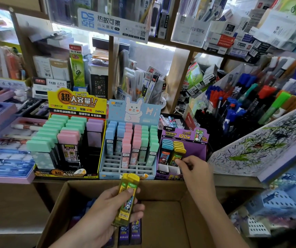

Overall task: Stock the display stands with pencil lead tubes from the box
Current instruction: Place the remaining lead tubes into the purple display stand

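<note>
While the left hand (108,210) grips two yellow translucent plastic lead tubes (128,194) over the open brown cardboard box (161,190), the right hand (193,169) reaches into the purple cardboard display stand (184,136) on the wooden counter (233,179). Its curled fingers meet the front tube of the yellow-capped row (178,149); whether they pinch that tube or only press it home cannot be told.

The restocking looks to be in mid-course. The purple stand carries one row of blue-capped tubes (167,145) beside the yellow one. Its white front slots (168,170) and its right-hand side stand unfilled, and the pair in the left hand is not yet placed.

In the box, dark purple tubes (129,231) lie along the bottom beneath the left hand; the right part shows bare cardboard.

Just left of the purple stand, the pale blue rabbit-print display stand (134,111) holds rows of blue, pink and green tubes, with several bare slots in its front grid (120,164). Farther left, the yellow-and-black display stand (75,102) holds larger mint, pink and lilac-capped tubes, its lilac column only partly filled. Judged from these gaps, a good share of the stocking remains.
</note>
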Action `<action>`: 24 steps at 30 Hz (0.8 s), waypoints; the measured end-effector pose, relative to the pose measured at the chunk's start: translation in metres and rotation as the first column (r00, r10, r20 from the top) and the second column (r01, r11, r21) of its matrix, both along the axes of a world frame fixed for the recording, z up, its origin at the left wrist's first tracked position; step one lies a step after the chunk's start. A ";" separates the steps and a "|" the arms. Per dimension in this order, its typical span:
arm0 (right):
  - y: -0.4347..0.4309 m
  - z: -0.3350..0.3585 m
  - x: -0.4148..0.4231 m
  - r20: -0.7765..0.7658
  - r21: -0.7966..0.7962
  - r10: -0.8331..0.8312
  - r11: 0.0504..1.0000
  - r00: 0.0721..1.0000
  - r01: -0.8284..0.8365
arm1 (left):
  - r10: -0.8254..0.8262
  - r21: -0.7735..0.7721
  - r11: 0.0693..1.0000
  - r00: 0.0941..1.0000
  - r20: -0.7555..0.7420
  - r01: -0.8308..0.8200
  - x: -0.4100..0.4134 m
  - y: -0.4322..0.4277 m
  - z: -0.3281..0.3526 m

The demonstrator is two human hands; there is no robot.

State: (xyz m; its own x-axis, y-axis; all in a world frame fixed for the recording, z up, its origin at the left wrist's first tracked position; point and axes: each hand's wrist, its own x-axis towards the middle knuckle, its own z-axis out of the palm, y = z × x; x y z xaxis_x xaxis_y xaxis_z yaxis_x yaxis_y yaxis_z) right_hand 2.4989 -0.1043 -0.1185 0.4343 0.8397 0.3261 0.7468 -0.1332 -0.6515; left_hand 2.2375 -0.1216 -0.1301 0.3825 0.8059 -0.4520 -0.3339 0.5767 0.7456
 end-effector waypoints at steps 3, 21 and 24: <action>-0.006 0.009 -0.003 -0.045 0.055 -0.005 0.998 0.999 0.007 | -0.001 0.009 1.000 1.000 0.004 0.001 0.000 -0.001 0.000; -0.049 0.009 -0.066 -0.665 -0.179 0.253 0.859 0.702 -0.480 | -0.035 0.188 0.981 0.995 -0.090 0.051 0.000 -0.005 0.003; -0.049 0.005 -0.076 -0.726 -0.171 0.261 0.828 0.637 -0.534 | -0.068 0.224 0.971 0.993 -0.098 0.089 0.001 -0.007 0.005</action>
State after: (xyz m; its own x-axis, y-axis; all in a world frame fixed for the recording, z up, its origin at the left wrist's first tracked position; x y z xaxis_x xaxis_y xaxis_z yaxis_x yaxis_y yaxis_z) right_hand 2.4228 -0.1538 -0.1132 0.0100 0.9704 -0.2412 0.1840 -0.2389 -0.9535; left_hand 2.2386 -0.1284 -0.1250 0.4151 0.8606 -0.2951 -0.2208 0.4100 0.8850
